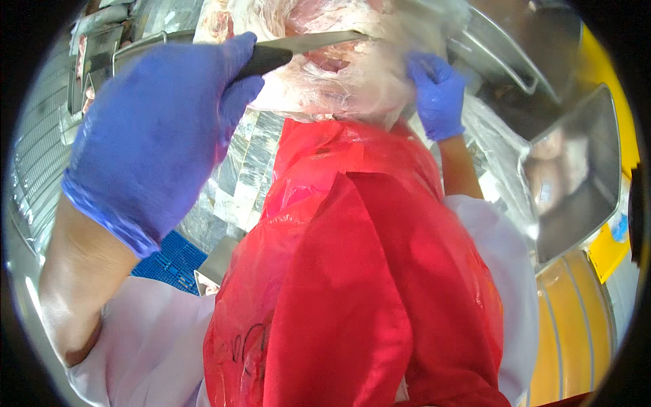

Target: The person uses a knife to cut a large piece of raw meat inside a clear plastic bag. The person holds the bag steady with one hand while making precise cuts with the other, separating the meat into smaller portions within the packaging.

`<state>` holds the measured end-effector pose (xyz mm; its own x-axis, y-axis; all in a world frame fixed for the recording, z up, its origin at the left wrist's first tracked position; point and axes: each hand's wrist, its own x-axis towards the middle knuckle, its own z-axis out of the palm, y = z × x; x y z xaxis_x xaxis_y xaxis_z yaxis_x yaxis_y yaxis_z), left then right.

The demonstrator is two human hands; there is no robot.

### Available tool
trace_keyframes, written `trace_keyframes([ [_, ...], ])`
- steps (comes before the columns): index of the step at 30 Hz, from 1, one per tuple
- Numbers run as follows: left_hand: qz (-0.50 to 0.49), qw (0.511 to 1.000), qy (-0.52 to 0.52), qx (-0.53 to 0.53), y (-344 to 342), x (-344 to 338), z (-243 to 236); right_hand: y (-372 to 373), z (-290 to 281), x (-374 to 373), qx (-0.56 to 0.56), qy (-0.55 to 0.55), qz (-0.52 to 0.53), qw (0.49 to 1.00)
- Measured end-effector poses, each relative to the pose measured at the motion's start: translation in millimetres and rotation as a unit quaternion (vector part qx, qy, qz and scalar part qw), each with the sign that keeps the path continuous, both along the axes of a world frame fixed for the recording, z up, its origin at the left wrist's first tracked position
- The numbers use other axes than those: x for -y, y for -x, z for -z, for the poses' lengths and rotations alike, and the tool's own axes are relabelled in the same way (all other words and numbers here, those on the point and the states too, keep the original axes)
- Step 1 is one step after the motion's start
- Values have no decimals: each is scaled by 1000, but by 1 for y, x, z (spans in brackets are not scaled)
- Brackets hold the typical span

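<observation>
My left hand [156, 132], in a blue glove, is closed round the black handle of a knife [319, 41]. Its blade points right, lying across the upper front of a large piece of raw meat [352, 95], pink with white fat and membrane. At the right edge of the meat is my right hand [439, 96], also gloved in blue, its fingers curled in against the white fat. The fingertips are partly hidden there. The top of the meat runs out of view, and its right side is blurred.
A red apron [352, 271] covers my front, close below the meat. To the right stand a steel bin [590, 169], a clear plastic sheet [498, 152] and yellow panels [569, 332]. Metal trays [102, 57] are at the upper left, and a blue mat [173, 261] lies below my left hand.
</observation>
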<state>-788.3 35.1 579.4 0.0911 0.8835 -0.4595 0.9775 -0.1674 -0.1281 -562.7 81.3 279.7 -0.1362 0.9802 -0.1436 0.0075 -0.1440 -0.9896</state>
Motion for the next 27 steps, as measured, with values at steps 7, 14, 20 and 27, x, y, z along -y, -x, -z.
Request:
trace_keyframes([
  [7,-107,993,-23,53,18,42,74,-2,17,14,75,-87,94,989],
  [14,-186,969,-122,106,31,105,185,-2,10,15,32,-62,111,991],
  [20,-195,952,-183,147,41,107,213,3,5,-2,38,4,109,993],
  [27,-188,965,-122,139,48,81,168,-18,-40,-67,88,-100,0,991],
])
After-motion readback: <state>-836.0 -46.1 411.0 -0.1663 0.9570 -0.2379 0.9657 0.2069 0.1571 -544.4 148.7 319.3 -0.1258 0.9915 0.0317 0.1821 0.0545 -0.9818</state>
